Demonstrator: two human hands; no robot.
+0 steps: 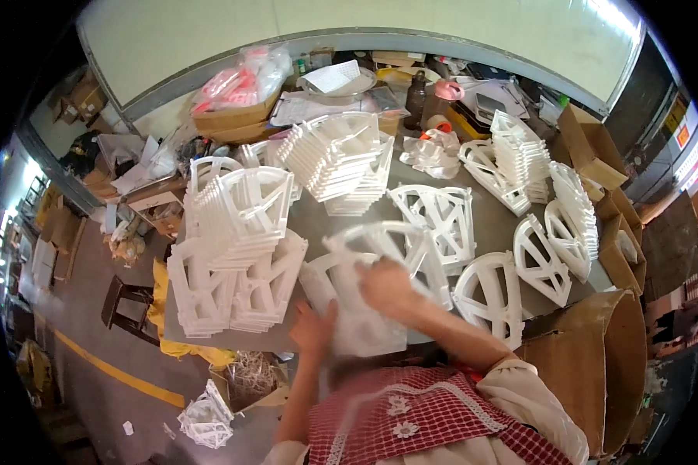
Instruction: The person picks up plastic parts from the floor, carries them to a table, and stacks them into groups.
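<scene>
At the table's near edge lie white fan-shaped plastic frames (357,329), blurred by motion. Against their left side is my left hand (312,328), its thumb and fingers apart. My right hand (385,289) is curled above them, closed at the edge of another white plastic frame (392,232) that slants up and away; its fingertips are hidden. Just beyond sits a frame with several ribs (436,221). To the right, a single quarter-round frame (491,298) lies near the table edge, and another (543,260) lies past it.
Tall stacks of white frames (244,205) stand at left, with more (337,155) at the back and right (523,155). An open cardboard box (589,364) adjoins the near right edge. Bagged items, papers, a dark bottle (416,101) and tape line the back. Left below is a scrap box (252,380).
</scene>
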